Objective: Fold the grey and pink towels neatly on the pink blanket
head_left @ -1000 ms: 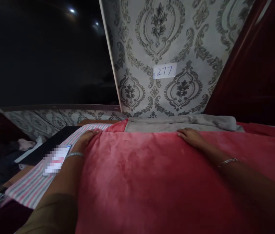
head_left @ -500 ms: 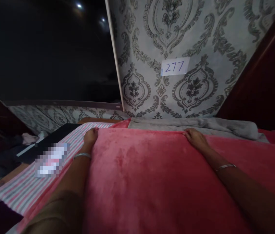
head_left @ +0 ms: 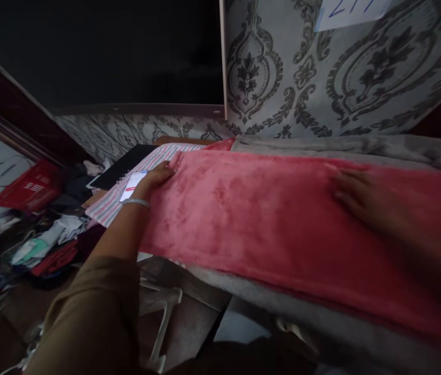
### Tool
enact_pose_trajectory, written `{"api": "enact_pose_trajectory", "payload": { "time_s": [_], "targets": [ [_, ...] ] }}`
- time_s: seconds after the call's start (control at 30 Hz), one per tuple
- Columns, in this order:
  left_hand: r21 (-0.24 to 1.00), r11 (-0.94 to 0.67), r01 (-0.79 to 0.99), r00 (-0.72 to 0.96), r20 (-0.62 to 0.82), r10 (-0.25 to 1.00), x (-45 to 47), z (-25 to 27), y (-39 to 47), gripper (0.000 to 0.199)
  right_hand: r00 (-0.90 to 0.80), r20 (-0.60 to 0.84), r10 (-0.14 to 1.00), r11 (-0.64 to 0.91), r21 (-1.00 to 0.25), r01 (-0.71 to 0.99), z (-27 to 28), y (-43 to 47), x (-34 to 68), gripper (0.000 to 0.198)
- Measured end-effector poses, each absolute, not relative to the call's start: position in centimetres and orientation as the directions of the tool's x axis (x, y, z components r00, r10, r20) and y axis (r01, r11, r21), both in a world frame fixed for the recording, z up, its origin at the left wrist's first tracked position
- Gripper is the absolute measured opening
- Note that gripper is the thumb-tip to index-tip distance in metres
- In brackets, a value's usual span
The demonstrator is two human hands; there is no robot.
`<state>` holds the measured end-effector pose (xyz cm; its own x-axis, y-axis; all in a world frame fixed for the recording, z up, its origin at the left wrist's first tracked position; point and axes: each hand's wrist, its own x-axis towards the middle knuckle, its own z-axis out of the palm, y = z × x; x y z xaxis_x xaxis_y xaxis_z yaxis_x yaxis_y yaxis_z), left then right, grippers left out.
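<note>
A red-pink plush blanket (head_left: 243, 219) lies spread in a long strip across the middle of the head view. At its far left corner rests my left hand (head_left: 160, 174), fingers stretched out over the edge of the cloth. My right hand (head_left: 361, 195) is over the right part of the blanket; it is smeared by motion, but its fingers look extended and apart. A striped pink, grey and white cloth (head_left: 109, 205) lies left of the blanket, with a lit phone (head_left: 133, 185) on it beside my left wrist.
A grey plush cover (head_left: 302, 148) runs behind the blanket, below the patterned wall. A large dark screen (head_left: 106, 57) stands at the back left. Piled clothes (head_left: 48, 242) and a red bag (head_left: 28, 185) lie on the left. Below is a pale plastic chair (head_left: 165, 312).
The view has turned left and downward. Both hands have left their grip on the blanket's far edge and now lie on it. The blanket's near edge has come into view.
</note>
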<state>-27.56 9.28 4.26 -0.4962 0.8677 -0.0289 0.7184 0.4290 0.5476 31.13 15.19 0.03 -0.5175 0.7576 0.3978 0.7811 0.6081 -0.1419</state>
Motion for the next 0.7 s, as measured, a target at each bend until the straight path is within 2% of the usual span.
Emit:
{"api": "enact_pose_trajectory", "payload": {
  "time_s": [0.13,0.2,0.27,0.4,0.5,0.57,0.7],
  "targets": [
    [0.538,0.408,0.738,-0.462,-0.038,0.886,-27.7,4.6,3.9,0.066,-0.658,0.343,0.670,0.739,-0.229,0.634,-0.2,4.4,34.0,0.038],
    [0.604,0.433,0.669,-0.487,-0.084,0.869,-28.0,4.6,1.1,0.063,-0.666,0.355,0.656,0.752,-0.230,0.618,-1.1,0.1,35.8,0.039],
    [0.688,0.455,0.566,-0.527,-0.122,0.841,-28.3,4.4,-1.7,0.061,-0.650,0.366,0.666,0.740,-0.215,0.638,-2.4,-2.7,37.4,0.050],
    [0.828,0.447,0.338,-0.591,-0.183,0.786,-27.9,4.0,-6.9,0.054,-0.620,0.424,0.660,0.734,-0.189,0.652,-4.4,-4.2,39.3,0.059],
    [0.916,0.363,0.173,-0.509,-0.232,0.829,-27.2,3.9,-9.5,0.052,-0.612,0.456,0.646,0.745,-0.202,0.636,-4.6,-3.7,39.3,0.058],
    [0.935,0.342,0.091,-0.428,-0.273,0.862,-26.8,4.0,-10.7,0.051,-0.610,0.491,0.622,0.760,-0.188,0.623,-4.6,-3.4,39.0,0.058],
    [0.913,0.408,0.011,-0.330,-0.382,0.863,-26.4,4.3,-12.3,0.040,-0.604,0.583,0.544,0.787,-0.103,0.608,-5.3,-2.7,38.6,0.051]
  ]
}}
